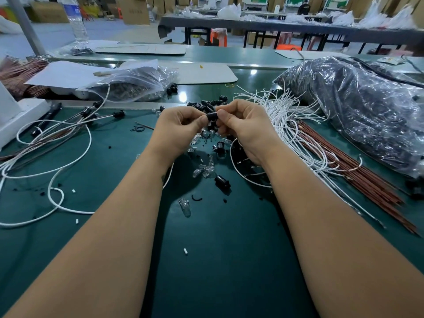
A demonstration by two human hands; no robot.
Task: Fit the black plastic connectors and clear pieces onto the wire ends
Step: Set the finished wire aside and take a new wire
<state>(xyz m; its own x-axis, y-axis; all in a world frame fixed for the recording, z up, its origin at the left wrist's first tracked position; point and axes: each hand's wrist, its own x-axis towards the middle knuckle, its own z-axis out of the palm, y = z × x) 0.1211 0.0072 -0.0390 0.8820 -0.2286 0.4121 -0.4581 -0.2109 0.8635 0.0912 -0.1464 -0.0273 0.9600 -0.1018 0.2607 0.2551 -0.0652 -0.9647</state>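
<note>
Both hands meet above the middle of the green table. My left hand (181, 127) and my right hand (243, 127) pinch one black plastic connector (212, 115) between their fingertips. A white wire (234, 166) loops down under my right hand; whether it enters the connector is hidden. Loose black connectors (207, 104) lie just behind the hands, and one more (222, 182) lies nearer me. Small clear pieces (204, 172) are scattered under the hands, with a single clear piece (185, 206) closer in.
A bundle of white wires (286, 111) and reddish-brown wires (358, 171) lies at the right beside a big plastic bag (367, 106). Wires with black connectors fitted (68, 131) lie at the left. A zip bag of parts (133, 86) and a water bottle (76, 21) stand behind.
</note>
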